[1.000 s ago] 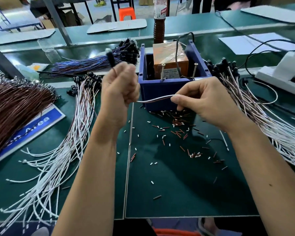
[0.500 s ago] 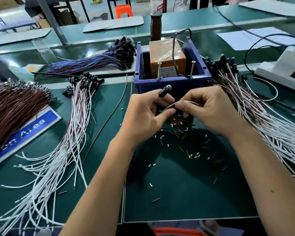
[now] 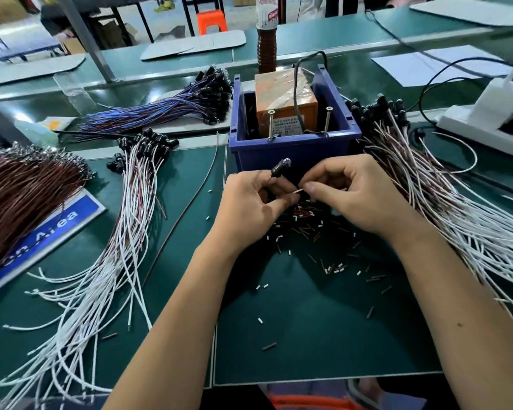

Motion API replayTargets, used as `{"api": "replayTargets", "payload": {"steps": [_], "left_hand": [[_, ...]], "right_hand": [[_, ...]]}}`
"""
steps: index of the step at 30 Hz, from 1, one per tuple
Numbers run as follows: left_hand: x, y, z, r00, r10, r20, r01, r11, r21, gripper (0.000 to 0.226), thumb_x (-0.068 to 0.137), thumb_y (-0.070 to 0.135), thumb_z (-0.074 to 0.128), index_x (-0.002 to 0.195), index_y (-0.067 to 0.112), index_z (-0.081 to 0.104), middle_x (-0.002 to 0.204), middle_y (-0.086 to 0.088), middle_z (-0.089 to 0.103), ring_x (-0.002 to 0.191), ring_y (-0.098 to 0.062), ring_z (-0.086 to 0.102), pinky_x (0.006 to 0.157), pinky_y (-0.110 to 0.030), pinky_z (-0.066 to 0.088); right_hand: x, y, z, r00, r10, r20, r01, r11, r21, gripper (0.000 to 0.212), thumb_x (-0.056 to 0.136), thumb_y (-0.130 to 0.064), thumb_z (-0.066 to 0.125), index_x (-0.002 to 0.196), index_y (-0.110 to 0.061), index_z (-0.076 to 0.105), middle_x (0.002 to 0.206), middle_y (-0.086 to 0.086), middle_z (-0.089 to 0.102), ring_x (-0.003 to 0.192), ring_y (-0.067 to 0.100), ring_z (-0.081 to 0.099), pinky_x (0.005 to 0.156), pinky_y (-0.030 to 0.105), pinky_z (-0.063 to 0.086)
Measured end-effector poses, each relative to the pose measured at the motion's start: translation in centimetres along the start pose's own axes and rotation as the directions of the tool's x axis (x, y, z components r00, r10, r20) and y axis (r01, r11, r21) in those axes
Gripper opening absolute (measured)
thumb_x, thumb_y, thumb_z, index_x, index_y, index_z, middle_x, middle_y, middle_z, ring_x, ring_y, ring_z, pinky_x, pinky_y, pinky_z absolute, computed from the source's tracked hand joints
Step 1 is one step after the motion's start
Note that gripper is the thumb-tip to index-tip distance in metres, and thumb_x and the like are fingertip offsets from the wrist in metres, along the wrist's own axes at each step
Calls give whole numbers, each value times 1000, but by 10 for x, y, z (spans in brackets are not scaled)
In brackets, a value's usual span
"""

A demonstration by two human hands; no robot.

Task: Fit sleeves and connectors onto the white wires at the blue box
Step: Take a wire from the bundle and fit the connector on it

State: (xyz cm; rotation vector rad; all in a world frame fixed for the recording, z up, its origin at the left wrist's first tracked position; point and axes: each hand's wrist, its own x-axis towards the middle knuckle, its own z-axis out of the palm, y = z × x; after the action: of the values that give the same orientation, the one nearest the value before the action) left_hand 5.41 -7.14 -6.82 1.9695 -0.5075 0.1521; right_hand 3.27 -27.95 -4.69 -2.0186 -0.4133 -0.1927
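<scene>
Working position at the blue box [image 3: 293,153], which stands on the green desk [image 3: 323,335]. My left hand [image 3: 249,208] has its fingers curled round one wire, whose black connector [image 3: 282,167] juts up past the knuckles; the thumb lies toward the wire's bare end. My right hand [image 3: 356,196] pinches the white wire [image 3: 299,190] tip between thumb and forefinger, the two hands almost touching just in front of the box. Whether a sleeve is already on the tip I cannot tell; it is too small to see.

Handling, as I judge it: the wire is light and limp, so it wants holding close to the end, or the tip will wander. The loose sleeves [image 3: 302,229], short white and brown bits scattered on the desk under my hands, look tiny and likely to roll or slip, best taken by fingertip pinch. The connector is the one stiff part and gives the surest grip.

A bundle of white wires [image 3: 107,261] with black connectors lies to the left, and a second bundle [image 3: 456,217] to the right of the box.
</scene>
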Motion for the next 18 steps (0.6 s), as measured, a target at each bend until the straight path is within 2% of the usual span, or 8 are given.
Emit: {"api": "replayTargets", "payload": {"steps": [4, 7, 11, 14, 15, 16, 18], "left_hand": [[0, 1, 0, 999, 1, -33, -1, 1000, -8, 7, 80, 9, 84, 84, 14, 80, 72, 1, 74, 63, -7, 64, 63, -23, 48], [0, 4, 0, 999, -5, -35, 3, 999, -49, 8, 80, 5, 83, 81, 9, 77, 71, -1, 73, 63, -7, 64, 64, -20, 48], [1, 4, -1, 999, -7, -33, 4, 996, -86, 11, 80, 2, 83, 78, 10, 75, 68, 3, 71, 61, -6, 61, 63, -19, 47], [1, 1, -6, 999, -7, -32, 5, 999, -51, 15, 79, 2, 82, 76, 15, 76, 67, -2, 72, 59, -7, 58, 60, -24, 46], [1, 0, -8, 999, -14, -30, 13, 999, -43, 15, 79, 2, 83, 76, 15, 76, 67, -5, 72, 58, -7, 57, 59, -24, 45], [1, 0, -9, 999, -25, -24, 24, 998, -53, 14, 79, 3, 84, 76, 14, 77, 67, -7, 72, 57, -7, 56, 59, -22, 44], [0, 2, -11, 999, -51, -4, 50, 994, -101, 9, 79, 5, 85, 77, 11, 78, 69, -9, 73, 58, -7, 58, 60, -19, 44]], "right_hand": [[0, 0, 3, 998, -20, -65, 19, 1000, -14, 8, 92, -6, 78, 91, -13, 81, 77, -2, 76, 73, 22, 73, 71, 39, 61], [0, -1, 5, 993, -35, -109, 33, 999, -21, 6, 91, -7, 79, 89, -12, 81, 77, 0, 76, 73, 26, 71, 72, 45, 59], [-1, -2, 9, 989, -35, -143, 38, 999, 16, 8, 92, -6, 78, 87, -12, 80, 75, 0, 75, 70, 26, 69, 66, 39, 57], [1, 0, 5, 979, 6, -203, 11, 997, 80, 11, 95, -9, 74, 85, -13, 77, 69, -2, 71, 56, 12, 61, 56, 23, 48], [1, 1, 1, 975, 35, -219, -5, 991, 135, 11, 96, -9, 73, 85, -11, 75, 66, -1, 69, 52, 11, 56, 53, 21, 45], [0, 2, -2, 976, 61, -209, -24, 984, 175, 12, 97, -12, 73, 85, -9, 74, 65, 2, 68, 48, 12, 53, 49, 22, 43], [-1, 2, -5, 988, 123, -89, -103, 974, 203, 16, 93, -24, 78, 86, -11, 73, 66, 6, 69, 46, 14, 52, 43, 23, 41]]}}
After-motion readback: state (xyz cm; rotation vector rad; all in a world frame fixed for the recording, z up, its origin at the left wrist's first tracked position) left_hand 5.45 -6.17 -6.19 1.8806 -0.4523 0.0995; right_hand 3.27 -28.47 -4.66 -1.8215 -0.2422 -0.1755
